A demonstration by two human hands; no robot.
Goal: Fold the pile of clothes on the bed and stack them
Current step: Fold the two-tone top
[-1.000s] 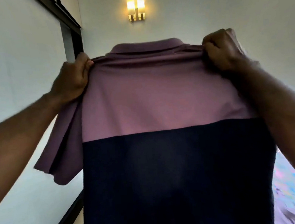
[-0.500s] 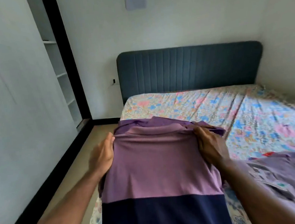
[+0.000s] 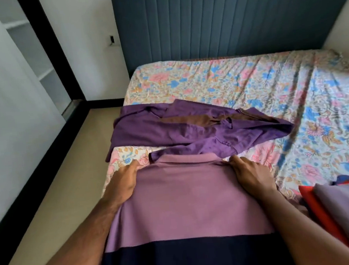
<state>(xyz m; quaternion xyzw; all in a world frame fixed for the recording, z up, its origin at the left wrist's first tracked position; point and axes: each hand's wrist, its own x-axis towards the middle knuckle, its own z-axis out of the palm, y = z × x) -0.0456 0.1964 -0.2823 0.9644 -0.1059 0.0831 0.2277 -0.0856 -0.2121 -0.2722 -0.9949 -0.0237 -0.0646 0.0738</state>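
Note:
A mauve and navy polo shirt point(image 3: 186, 203) lies back-up on the near left part of the bed, collar away from me. My left hand point(image 3: 124, 182) holds its left shoulder and my right hand point(image 3: 250, 174) holds its right shoulder, fingers tucked at the fabric's edges. Just beyond the collar lies a crumpled dark purple shirt point(image 3: 192, 130) with a brown piece in it. At the right edge sits a stack of folded clothes point(image 3: 344, 206), a grey-lilac printed shirt on top of red ones.
The bed point(image 3: 249, 79) has a floral sheet and a dark blue padded headboard point(image 3: 222, 18). A beige floor strip point(image 3: 54, 195) runs along the bed's left side, next to white wardrobe doors point(image 3: 8, 104) with a black frame.
The polo shirt was held up in the air by its shoulders a second ago. It has come down and now lies spread on the bed, both hands still at its shoulders.

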